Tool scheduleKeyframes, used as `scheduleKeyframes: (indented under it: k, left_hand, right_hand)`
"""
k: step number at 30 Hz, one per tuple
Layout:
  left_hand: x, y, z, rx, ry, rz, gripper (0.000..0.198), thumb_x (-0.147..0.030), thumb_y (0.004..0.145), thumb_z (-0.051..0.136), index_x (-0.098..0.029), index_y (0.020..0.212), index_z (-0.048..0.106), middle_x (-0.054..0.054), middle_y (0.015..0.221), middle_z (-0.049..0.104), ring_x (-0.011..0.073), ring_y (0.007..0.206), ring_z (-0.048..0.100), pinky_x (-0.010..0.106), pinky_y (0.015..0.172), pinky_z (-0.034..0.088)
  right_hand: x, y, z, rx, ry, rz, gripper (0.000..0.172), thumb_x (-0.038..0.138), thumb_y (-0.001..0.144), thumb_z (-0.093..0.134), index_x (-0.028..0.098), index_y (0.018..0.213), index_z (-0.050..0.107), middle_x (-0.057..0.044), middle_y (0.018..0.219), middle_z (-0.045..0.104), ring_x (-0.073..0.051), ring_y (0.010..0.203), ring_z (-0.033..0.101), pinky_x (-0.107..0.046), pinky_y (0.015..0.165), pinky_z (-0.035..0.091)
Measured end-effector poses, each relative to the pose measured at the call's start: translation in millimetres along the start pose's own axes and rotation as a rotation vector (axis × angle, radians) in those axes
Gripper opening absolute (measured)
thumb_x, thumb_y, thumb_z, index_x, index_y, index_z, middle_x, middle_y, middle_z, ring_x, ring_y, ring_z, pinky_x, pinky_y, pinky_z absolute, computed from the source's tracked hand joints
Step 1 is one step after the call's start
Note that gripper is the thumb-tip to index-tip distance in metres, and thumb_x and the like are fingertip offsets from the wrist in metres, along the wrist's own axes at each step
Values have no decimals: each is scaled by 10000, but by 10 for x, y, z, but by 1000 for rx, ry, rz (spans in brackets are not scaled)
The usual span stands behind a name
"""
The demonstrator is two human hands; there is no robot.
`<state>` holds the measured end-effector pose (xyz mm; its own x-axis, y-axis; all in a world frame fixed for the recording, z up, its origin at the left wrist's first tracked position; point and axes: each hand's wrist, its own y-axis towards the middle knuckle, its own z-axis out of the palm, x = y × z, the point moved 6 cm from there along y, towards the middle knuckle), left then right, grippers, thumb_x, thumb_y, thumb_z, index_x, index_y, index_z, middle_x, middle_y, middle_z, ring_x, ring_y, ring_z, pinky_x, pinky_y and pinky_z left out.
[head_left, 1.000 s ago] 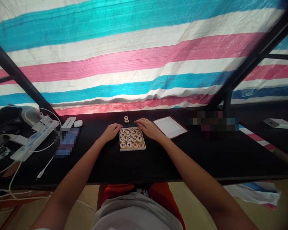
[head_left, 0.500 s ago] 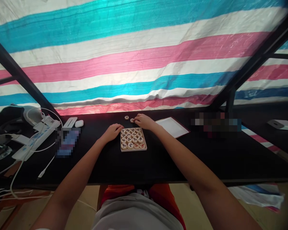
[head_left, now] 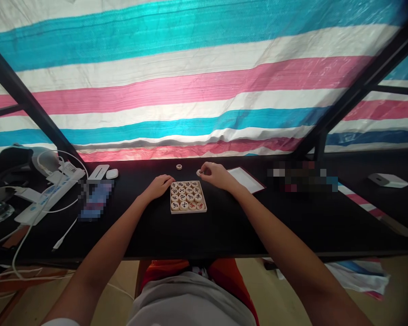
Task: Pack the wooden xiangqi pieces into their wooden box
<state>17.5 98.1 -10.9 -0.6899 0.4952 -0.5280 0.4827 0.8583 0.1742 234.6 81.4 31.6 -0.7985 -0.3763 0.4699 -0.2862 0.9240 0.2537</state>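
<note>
A shallow square box (head_left: 189, 212) stands on the black desk, filled with rows of round xiangqi pieces, most marked in black and a couple in red. My left hand (head_left: 159, 185) rests at the box's far left corner, fingers loosely stretched and fingertips touching the edge. Beyond the box's far right corner, my right hand (head_left: 217, 175) pinches one xiangqi piece (head_left: 199, 172) between thumb and fingers. Another loose piece (head_left: 179, 167) lies behind the box, near the desk's back edge.
A white-faced lid or tray (head_left: 245, 180) lies right of my right hand. To the left are a power strip (head_left: 47, 197) with cables, a blurred phone-like object (head_left: 95, 201) and a white earbud case (head_left: 112, 174). Striped sheeting (head_left: 190, 86) hangs behind the black desk (head_left: 224, 235).
My right hand has moved to the right, bringing the pinched piece away from the other loose piece. My left hand stays at the box's corner.
</note>
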Motion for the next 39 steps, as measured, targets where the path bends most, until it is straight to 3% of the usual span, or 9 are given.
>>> scheduleKeyframes:
  k: [3,7,12,18,25,28,31,35,39]
  left_hand:
    - [-5,1,0,-5,-6,12,350,-331,915,352,-189,952,670,52,913,652,188,895,593,298,827,449]
    - [10,-2,6,-5,-6,14,345,-335,910,366,-195,938,680,55,911,655,191,885,590,307,833,451]
    - [40,-5,13,-21,-13,20,338,-318,900,371,-192,905,685,53,919,657,186,882,591,306,841,453]
    - [16,-1,-3,-16,-8,13,331,-295,897,365,-186,908,677,56,917,660,187,882,597,306,831,455]
    - [12,16,2,-14,-15,8,323,-295,896,374,-174,924,672,60,905,650,190,885,603,302,820,460]
    - [35,13,15,-25,-8,0,319,-294,898,381,-173,905,677,58,897,651,184,873,601,294,813,461]
    - [45,2,23,-32,0,8,325,-286,903,376,-172,895,680,55,888,653,180,863,596,292,815,458]
    - [57,-4,28,-20,3,14,328,-290,904,376,-175,905,683,50,899,651,176,866,593,283,822,451]
    - [68,8,24,-16,-6,9,333,-297,903,374,-171,925,682,50,895,646,180,872,593,278,815,451]
  right_hand:
    - [335,-511,-118,23,111,-123,153,325,815,572,222,918,617,-19,810,625,-146,668,544,-259,618,413]
    - [634,-931,63,142,95,-186,117,233,824,566,232,922,631,-56,945,640,-191,843,582,-304,744,452]
    - [589,-860,365,120,25,-123,101,236,861,544,222,871,643,-67,940,645,-209,890,581,-320,758,465]
    - [614,-814,332,140,47,-132,204,327,891,515,227,929,689,-66,876,636,-201,856,591,-298,730,458]
    - [532,-117,153,-78,117,-125,240,241,891,475,187,1043,652,-80,1010,603,-162,828,587,-286,780,460]
    - [417,311,412,-7,21,-167,361,179,864,488,168,1213,582,-124,1194,549,-218,1058,544,-326,917,417]
    - [348,632,679,56,-65,-186,353,146,875,446,147,1194,596,-145,1277,512,-228,1129,510,-333,972,377]
    - [288,869,878,171,-136,-157,268,149,859,476,142,1070,642,-127,1158,601,-208,1092,533,-285,929,393]
    - [183,920,830,195,-177,-109,177,138,826,516,153,957,634,-102,1048,645,-199,1000,569,-256,819,417]
